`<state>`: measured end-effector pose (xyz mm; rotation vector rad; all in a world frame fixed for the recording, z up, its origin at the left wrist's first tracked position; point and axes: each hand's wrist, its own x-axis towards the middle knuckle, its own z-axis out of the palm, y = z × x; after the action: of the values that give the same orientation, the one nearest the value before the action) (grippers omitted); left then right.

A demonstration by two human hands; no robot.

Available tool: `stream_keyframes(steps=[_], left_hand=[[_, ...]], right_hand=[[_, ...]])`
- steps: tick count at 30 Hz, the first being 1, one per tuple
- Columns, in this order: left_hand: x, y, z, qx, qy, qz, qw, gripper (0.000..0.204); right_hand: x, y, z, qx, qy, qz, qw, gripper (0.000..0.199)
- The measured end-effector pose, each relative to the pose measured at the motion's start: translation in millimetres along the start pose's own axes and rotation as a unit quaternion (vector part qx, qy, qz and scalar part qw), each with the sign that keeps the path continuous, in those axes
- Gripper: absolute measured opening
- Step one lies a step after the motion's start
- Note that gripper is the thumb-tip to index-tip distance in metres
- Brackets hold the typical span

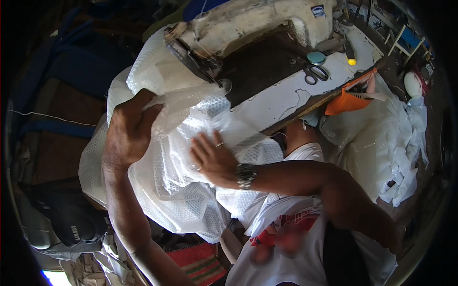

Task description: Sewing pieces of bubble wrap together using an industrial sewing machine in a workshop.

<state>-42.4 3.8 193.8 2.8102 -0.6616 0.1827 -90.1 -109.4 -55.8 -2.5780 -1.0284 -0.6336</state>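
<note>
A large heap of translucent bubble wrap [167, 190] spills over the table's left end and my lap. My left hand [131, 128] is closed on a raised edge of it, thumb and fingers pinching. From there a fold runs to the needle end of a worn, cream-coloured sewing machine [296, 21]. Whether the wrap lies under the presser foot I cannot tell. Against the sheet, to the right of my left hand, my right hand [213, 159] rests with its fingers spread, a ring and a metal watch on it.
On the white, chipped tabletop [281, 107] lie black-handled scissors [316, 75], a round blue-green tin [316, 58] and a yellow-tipped tool [350, 52]. An orange pouch [347, 103] hangs at the table's edge, above crumpled plastic sheeting [362, 148]. Dark seats [62, 143] stand at left.
</note>
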Motion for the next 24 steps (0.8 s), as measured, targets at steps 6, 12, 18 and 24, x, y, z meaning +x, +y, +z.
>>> stream_keyframes(steps=[6, 12, 18, 24], left_hand=[[0, 40, 7, 0.108, -0.070, 0.025, 0.991, 0.016], [-21, 32, 24, 0.261, 0.006, 0.110, 0.959, 0.030], [-34, 41, 79, 0.411, -0.069, 0.105, 0.903, 0.036], [-19, 12, 45, 0.439, -0.041, 0.009, 0.898, 0.028]], right_hand=[[-2, 7, -65, 0.385, -0.112, -0.104, 0.910, 0.045], [-119, 116, -91, 0.175, -0.114, 0.185, 0.960, 0.044], [-134, 105, 15, 0.401, -0.119, 0.233, 0.878, 0.040], [-133, -6, 7, 0.666, -0.294, 0.157, 0.667, 0.053]])
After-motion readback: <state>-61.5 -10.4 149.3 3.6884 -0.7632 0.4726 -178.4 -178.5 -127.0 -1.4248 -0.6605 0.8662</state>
